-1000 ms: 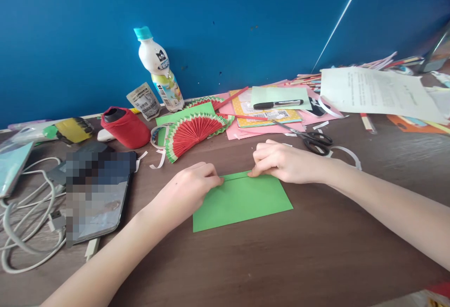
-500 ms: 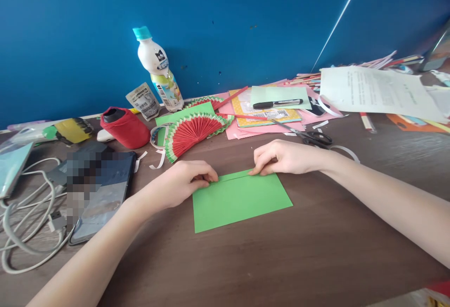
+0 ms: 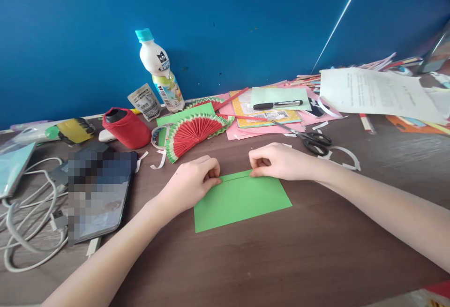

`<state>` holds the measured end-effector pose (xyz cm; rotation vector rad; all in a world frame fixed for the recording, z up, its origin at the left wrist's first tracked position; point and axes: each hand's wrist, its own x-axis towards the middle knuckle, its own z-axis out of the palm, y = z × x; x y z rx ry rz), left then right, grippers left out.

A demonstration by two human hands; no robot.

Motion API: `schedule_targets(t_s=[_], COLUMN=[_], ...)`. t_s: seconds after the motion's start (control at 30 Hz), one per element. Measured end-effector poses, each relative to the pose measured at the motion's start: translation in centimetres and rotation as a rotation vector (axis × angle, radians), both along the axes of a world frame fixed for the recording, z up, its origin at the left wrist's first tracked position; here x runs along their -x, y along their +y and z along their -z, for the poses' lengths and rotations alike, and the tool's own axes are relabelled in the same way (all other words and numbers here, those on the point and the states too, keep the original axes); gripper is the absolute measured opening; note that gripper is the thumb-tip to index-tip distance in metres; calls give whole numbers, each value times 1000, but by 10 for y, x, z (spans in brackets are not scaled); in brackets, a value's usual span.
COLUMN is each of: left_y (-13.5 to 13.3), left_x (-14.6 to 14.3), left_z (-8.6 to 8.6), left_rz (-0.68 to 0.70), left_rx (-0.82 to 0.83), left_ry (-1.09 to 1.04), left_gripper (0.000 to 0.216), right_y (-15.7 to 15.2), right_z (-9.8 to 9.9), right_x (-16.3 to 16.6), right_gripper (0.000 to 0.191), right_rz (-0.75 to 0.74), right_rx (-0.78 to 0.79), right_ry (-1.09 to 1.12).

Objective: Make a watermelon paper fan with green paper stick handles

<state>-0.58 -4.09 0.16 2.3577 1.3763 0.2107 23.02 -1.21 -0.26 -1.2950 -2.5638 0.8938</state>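
Note:
A sheet of green paper [image 3: 242, 203] lies flat on the brown table, with a narrow folded strip along its far edge. My left hand [image 3: 192, 181] pinches that edge near its left end, fingers curled and thumb pressed on the paper. My right hand [image 3: 276, 162] pinches the same edge farther right, thumb and fingers closed on the fold. Beyond my hands lies a pleated red and green paper fan [image 3: 193, 133]. Black-handled scissors [image 3: 314, 142] lie past my right wrist.
A phone [image 3: 108, 199] and white cables [image 3: 33, 246] are on the left. Behind stand a red-wrapped object [image 3: 128, 129] and a white bottle [image 3: 160, 72]. A marker [image 3: 277, 104] rests on stacked papers, near a printed sheet [image 3: 372, 93]. White paper scraps [image 3: 160, 160] are scattered about.
My left hand has shifted slightly to the right along the folded edge, its fingers more curled. My right hand's fingers have moved slightly along the same edge. The paper stays nearly in place.

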Motion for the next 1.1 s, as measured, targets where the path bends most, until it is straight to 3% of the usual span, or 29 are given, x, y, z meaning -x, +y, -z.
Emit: schedule_targets(t_s=[0.13,0.37,0.5,0.6,0.7,0.77,0.83,0.97,1.1], left_y=[0,-2,-2,-2,-3,-5,-6,-6,-2], left_x=[-2,-6,-4,-3,-4,-5,-5,-2,1], left_z=[3,0,6,10,10,7,4,0,-2], left_rz=[4,2,91,160,221,277,317,305,232], left_rx=[30,11,-153,-342,-484,-534,-521,-394,-213], left_ry=[-56,-23,-3,70,182,231,243,197,64], left_gripper=[5,6,11,16,21,23,24,22,20], right_y=[-3,-2,-3,-2,-2,-3,-4,-5,-3], right_z=[5,4,9,17,22,23,21,16,10], right_x=[5,5,5,4,5,5,6,4,2], right_gripper=[12,3,9,13,20,25,27,25,24], right_rz=[36,-83,-164,-210,-267,-320,-370,-410,-371], right_rx=[-63,-97,-183,-375,-670,-836,-904,-817,-574], right_ry=[29,70,110,141,62,-18,-60,-58,-19])
